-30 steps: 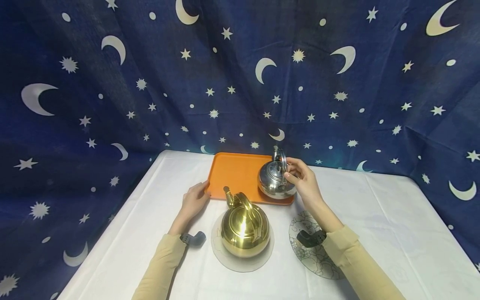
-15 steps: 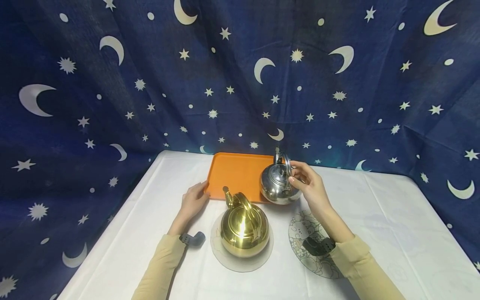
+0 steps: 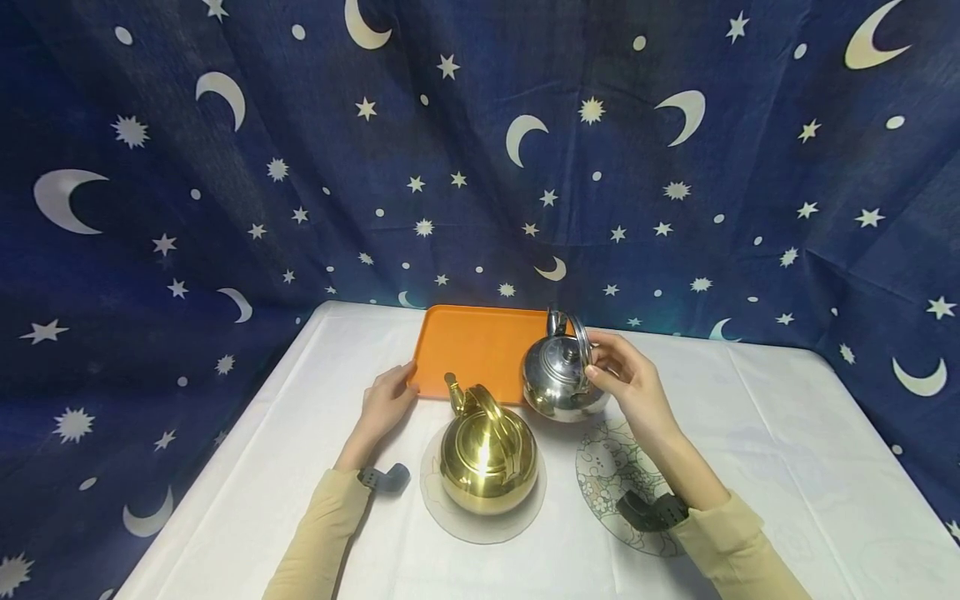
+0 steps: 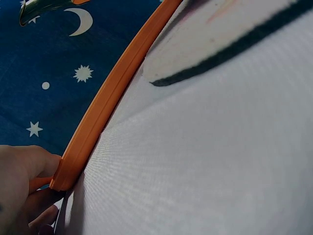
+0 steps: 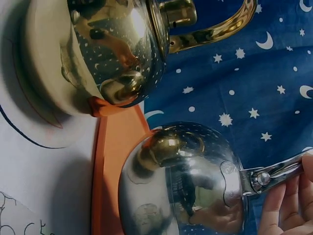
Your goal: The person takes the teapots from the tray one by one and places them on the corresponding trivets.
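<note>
My right hand (image 3: pixel 633 382) grips the arched handle of a silver kettle (image 3: pixel 553 392), which hangs over the front right part of an orange tray (image 3: pixel 472 350). The right wrist view shows the fingers round that handle and the shiny side of the silver kettle (image 5: pixel 171 196). At the tray's left edge is my left hand (image 3: pixel 386 404). In the left wrist view its fingers pinch the corner of the orange tray (image 4: pixel 105 107), some above and some below. A gold kettle (image 3: pixel 480 479) stands between my arms, its spout pointing away from me.
Under the gold kettle lies a round pale mat (image 3: pixel 487 533). A second round mat (image 3: pixel 615 467) with a printed drawing lies to the right, partly below my right wrist. White cloth (image 3: pixel 787 467) covers the table. A blue star-patterned curtain (image 3: pixel 450 150) hangs behind.
The silver kettle has come off the tray's right part toward me and slightly right, held in my right hand. My left hand and the gold kettle have stayed in place.
</note>
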`<move>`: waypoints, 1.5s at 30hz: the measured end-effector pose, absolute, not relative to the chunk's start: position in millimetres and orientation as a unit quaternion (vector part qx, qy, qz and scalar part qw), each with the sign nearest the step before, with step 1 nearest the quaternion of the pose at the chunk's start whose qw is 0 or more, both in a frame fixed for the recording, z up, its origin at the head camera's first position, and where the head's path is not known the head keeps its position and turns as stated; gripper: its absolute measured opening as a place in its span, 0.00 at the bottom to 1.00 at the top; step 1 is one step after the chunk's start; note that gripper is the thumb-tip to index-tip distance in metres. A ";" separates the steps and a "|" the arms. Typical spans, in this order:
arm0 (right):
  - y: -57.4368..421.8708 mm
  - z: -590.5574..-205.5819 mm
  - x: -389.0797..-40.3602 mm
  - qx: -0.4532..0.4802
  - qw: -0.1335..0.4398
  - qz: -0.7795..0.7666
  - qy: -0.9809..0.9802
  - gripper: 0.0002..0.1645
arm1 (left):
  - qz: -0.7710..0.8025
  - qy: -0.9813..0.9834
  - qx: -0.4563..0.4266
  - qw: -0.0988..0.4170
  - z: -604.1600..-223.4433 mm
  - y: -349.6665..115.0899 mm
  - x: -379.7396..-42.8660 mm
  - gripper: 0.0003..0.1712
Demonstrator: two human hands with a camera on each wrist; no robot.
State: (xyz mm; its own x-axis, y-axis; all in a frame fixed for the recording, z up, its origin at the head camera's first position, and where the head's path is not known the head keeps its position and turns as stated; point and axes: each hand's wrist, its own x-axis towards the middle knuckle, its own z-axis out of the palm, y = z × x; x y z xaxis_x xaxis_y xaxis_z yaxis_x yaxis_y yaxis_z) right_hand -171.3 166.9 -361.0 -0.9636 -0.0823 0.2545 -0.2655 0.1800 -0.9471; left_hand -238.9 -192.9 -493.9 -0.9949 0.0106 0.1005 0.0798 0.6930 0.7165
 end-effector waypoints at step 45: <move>217.1 -375.3 -109.5 0.123 0.075 0.648 -0.748 0.24 | -0.387 -0.920 -0.028 0.050 -493.7 -193.1 -239.1 0.29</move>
State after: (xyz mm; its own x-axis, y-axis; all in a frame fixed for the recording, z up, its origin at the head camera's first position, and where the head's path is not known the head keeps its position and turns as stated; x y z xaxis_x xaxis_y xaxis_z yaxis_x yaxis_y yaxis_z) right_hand -109.5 217.1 -375.3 -0.9585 -0.0867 0.2716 -0.2812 0.1299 -0.9508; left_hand -239.1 -193.1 -493.7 -0.9934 0.0131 0.1137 0.0905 0.6982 0.7101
